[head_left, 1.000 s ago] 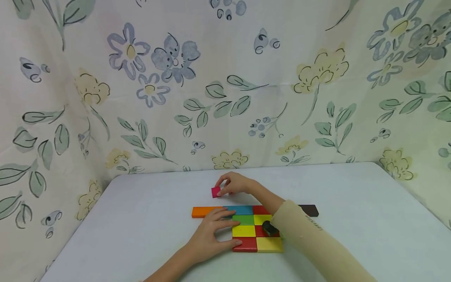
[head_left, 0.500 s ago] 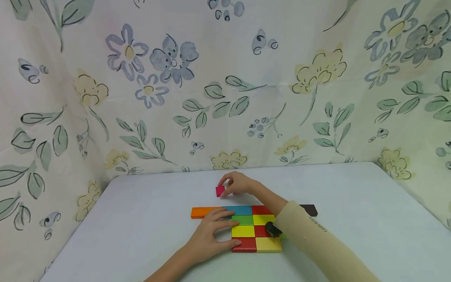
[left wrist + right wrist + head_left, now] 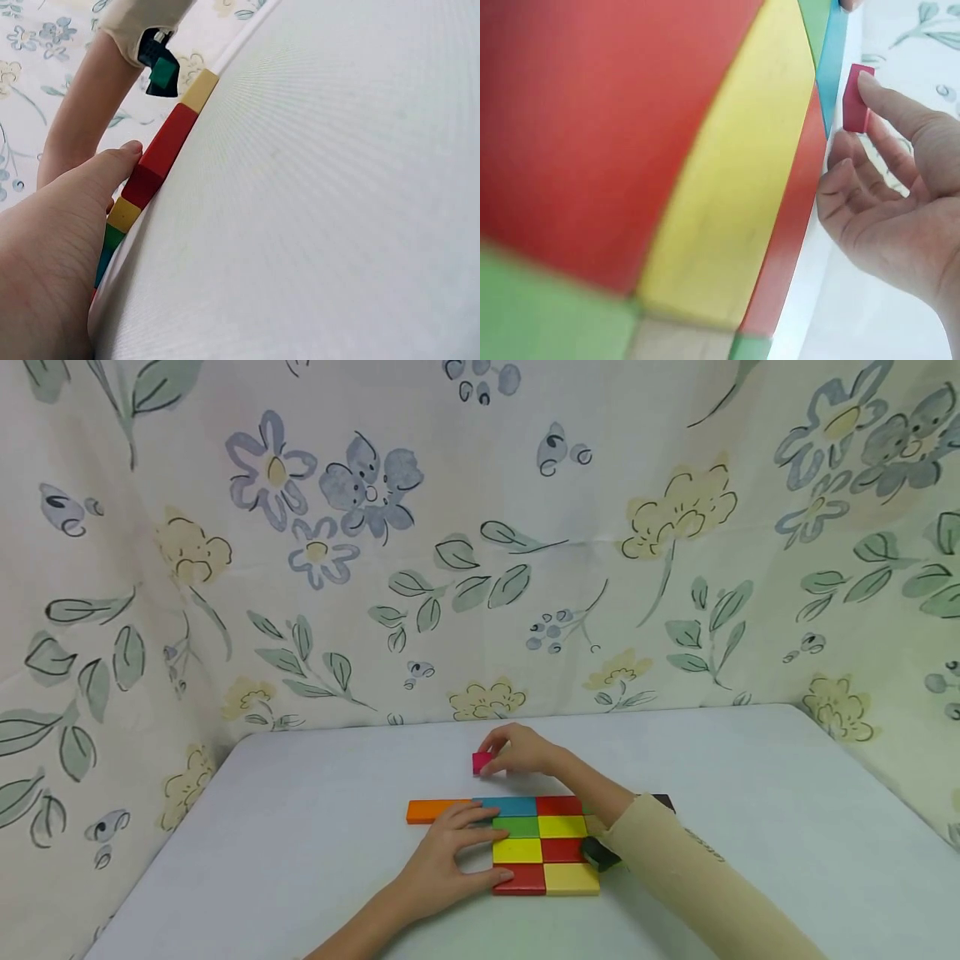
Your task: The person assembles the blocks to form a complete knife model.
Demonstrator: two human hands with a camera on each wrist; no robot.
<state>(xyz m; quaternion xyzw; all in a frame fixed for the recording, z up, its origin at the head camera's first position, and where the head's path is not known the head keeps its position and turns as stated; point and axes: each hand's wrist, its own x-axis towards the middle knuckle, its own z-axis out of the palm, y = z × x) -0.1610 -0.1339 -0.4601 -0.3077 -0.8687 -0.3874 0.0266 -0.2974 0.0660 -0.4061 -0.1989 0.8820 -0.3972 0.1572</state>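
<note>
In the head view my right hand (image 3: 521, 749) pinches a small pink block (image 3: 479, 764) between thumb and fingers, beyond the far row of blocks. The right wrist view shows the thumb on one face of this pink block (image 3: 854, 97). My left hand (image 3: 446, 864) lies at the left side of a flat group of coloured blocks (image 3: 517, 852), fingers spread and fairly straight. Its thumb touches the near red block (image 3: 525, 883), and a fingertip reaches the blue block (image 3: 513, 807). In the left wrist view the thumb lies along the red block (image 3: 169, 142).
An orange block (image 3: 431, 812) extends the far row to the left. A dark block (image 3: 664, 802) ends it on the right, partly behind the right forearm. A dark wrist device (image 3: 598, 855) hangs above the blocks. A floral curtain (image 3: 480, 568) stands behind the white table (image 3: 322, 810).
My right hand has moved a little to the right with the pink block. The right sleeve shifted right too, covering more of the dark block. My left hand has stayed in place.
</note>
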